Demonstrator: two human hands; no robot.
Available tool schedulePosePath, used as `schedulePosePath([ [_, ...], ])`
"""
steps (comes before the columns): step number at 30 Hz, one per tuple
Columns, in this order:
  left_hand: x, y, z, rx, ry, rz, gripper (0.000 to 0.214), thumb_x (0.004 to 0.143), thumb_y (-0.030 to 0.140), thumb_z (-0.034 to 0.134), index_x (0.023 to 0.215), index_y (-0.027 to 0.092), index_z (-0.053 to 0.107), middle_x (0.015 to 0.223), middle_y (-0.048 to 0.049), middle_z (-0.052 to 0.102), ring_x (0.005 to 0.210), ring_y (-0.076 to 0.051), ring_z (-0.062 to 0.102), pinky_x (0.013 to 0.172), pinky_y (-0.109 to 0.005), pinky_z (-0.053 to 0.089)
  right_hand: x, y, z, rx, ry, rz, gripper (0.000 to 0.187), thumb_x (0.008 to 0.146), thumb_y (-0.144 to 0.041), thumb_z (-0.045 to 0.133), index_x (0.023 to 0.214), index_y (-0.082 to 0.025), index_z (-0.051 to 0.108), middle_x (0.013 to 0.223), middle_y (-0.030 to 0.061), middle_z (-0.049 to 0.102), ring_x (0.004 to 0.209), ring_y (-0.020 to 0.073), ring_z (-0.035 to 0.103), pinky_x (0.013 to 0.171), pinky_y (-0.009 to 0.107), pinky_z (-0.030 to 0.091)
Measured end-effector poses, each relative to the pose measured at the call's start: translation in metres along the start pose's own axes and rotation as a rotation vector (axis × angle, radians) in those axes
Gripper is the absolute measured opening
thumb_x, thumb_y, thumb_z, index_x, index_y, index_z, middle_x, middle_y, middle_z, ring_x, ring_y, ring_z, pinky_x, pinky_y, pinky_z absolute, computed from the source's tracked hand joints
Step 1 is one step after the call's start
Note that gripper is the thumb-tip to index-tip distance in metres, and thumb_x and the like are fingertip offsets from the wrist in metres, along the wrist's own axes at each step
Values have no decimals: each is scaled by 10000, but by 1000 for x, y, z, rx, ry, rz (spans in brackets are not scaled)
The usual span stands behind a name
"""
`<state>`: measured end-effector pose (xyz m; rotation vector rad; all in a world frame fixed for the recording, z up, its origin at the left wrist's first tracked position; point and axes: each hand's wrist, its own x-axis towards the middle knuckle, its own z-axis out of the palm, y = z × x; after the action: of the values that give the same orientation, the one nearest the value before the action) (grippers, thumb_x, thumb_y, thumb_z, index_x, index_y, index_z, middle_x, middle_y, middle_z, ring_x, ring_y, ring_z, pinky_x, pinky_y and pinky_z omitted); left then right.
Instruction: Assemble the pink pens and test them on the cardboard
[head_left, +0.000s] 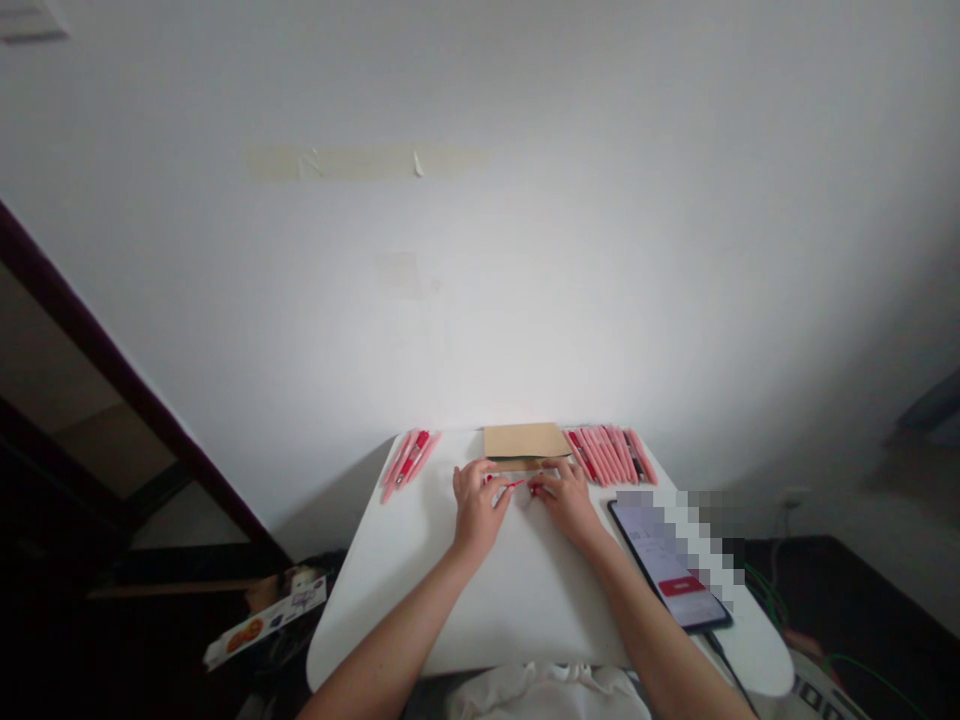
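My left hand (pixel 478 510) is closed in a pinch on a thin red pen part (pixel 517 484), whose tip points towards my other hand. Fingers of my right hand (pixel 571 508) are closed around a small red and dark piece (pixel 534 489), too small to name. The two pieces are apart, with a narrow gap between my hands. Just beyond my fingertips lies a brown cardboard piece (pixel 526 440). Several pink and red pens (pixel 411 462) rest at the far left of the white table (pixel 525 610), and a longer row of pink pens (pixel 611 455) at the far right.
A large phone (pixel 667 570) with a lit screen lies right of my right forearm, its cable (pixel 724 655) running off the near edge. A white wall (pixel 525 300) stands behind the table. Left of the table, below its top, is a printed white strip (pixel 266 625).
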<state>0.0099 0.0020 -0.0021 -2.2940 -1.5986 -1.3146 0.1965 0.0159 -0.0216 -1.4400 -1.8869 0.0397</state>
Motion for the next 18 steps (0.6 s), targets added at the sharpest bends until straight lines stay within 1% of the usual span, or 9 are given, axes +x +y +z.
schedulePosePath([
  [6,0,-1,-1,10,-10,-8,102,828,199,677,882,265,731,1158,-56,586,1167,-247,533,1129,-619,301,2,-1,-2,15,-44,26,154,798,-163,671,856,-267,768,1183,83,611,1119,281,475,971,448,393],
  [13,1,-1,-1,2,5,-10,90,841,213,661,873,263,729,1144,-64,586,1160,-246,532,1125,-620,299,3,4,0,91,36,-14,175,800,-120,646,849,-255,746,1140,91,627,1094,290,483,965,471,413],
  [18,0,-1,0,9,12,-14,84,838,221,666,866,269,729,1146,-59,590,1162,-250,539,1126,-623,292,6,6,-2,171,88,-35,155,838,-144,610,891,-242,717,1067,92,648,1066,281,511,942,468,431],
])
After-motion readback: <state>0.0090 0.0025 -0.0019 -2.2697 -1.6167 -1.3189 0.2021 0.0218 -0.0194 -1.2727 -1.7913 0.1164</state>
